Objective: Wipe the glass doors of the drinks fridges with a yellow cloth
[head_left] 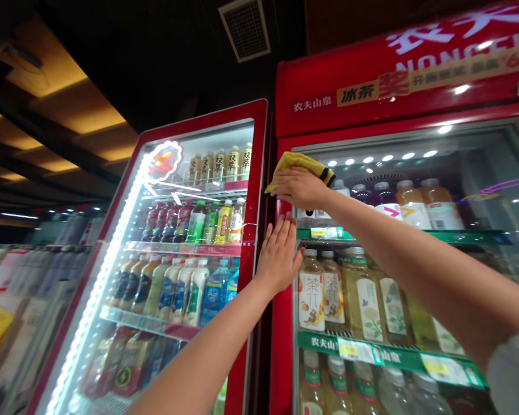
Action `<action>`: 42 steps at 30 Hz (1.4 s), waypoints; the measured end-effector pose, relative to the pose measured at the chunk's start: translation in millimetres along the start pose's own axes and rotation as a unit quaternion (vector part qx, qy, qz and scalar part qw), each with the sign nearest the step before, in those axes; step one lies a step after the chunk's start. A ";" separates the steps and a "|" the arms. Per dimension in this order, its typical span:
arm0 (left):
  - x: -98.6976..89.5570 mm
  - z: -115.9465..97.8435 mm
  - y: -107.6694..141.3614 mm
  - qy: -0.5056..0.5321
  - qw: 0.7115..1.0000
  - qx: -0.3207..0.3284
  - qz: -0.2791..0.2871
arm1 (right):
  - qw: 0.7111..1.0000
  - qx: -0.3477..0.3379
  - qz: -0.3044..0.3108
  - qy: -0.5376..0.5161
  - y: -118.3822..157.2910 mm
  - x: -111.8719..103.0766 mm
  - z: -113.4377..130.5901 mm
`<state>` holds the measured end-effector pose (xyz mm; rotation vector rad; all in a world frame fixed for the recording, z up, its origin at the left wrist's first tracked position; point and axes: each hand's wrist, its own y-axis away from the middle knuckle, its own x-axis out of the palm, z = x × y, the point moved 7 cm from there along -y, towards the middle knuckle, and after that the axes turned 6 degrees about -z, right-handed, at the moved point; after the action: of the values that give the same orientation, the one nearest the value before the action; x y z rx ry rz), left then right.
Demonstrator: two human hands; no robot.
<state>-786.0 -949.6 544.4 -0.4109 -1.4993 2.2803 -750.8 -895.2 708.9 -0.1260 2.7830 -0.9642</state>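
My right hand (301, 187) holds a yellow cloth (300, 161) with a dark edge against the upper left corner of the right fridge's door. The cloth shows above and to the left of my fingers. Below it, my left hand (279, 253) is open, its fingers stretched upward and laid on the red door frame (281, 323) of that fridge. Nothing shows in the left hand. Behind the door glass stand bottles of tea (311, 294) on shelves, partly hidden by my right forearm.
A second red-framed fridge (256, 173) stands on the left, lit inside, with several shelves of bottled drinks (196, 222). A dark gap separates the two fridges. Blurred shop shelves (21, 311) are at the far left, and a vent (244, 29) is in the dark ceiling.
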 end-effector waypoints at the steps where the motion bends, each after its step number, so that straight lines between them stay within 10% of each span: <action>1: -1.4 -1.2 3.3 0.001 1.000 0.007 0.000 | 1.000 -0.005 0.002 -0.001 -0.7 -0.4 -4.3; 6: -9.4 -0.5 10.1 0.012 1.000 0.018 -0.014 | 0.994 0.089 -0.042 0.040 2.0 -8.7 -31.5; 13: -22.5 7.6 11.8 0.016 0.998 -0.002 -0.060 | 0.999 -0.013 -0.022 0.022 60.0 -7.2 22.8; 20: -20.2 11.8 -26.7 0.035 0.998 -0.035 -0.041 | 0.959 0.247 -0.097 0.101 82.6 -31.1 -11.8; 27: -16.1 2.8 -62.2 0.044 0.995 -0.046 -0.078 | 0.973 0.204 -0.044 0.095 73.1 -20.7 1.6; 35: -5.9 -8.3 -95.0 0.034 0.997 -0.054 -0.045 | 0.907 0.382 -0.079 0.157 109.9 -43.0 -37.8; 42: -3.1 -8.8 -107.8 0.011 0.997 -0.069 -0.040 | 0.948 0.285 -0.050 0.132 108.5 -50.8 -45.5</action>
<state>-763.0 -905.2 640.4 -0.4053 -1.6376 2.1132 -712.6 -775.4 684.5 -0.0557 2.6016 -1.8867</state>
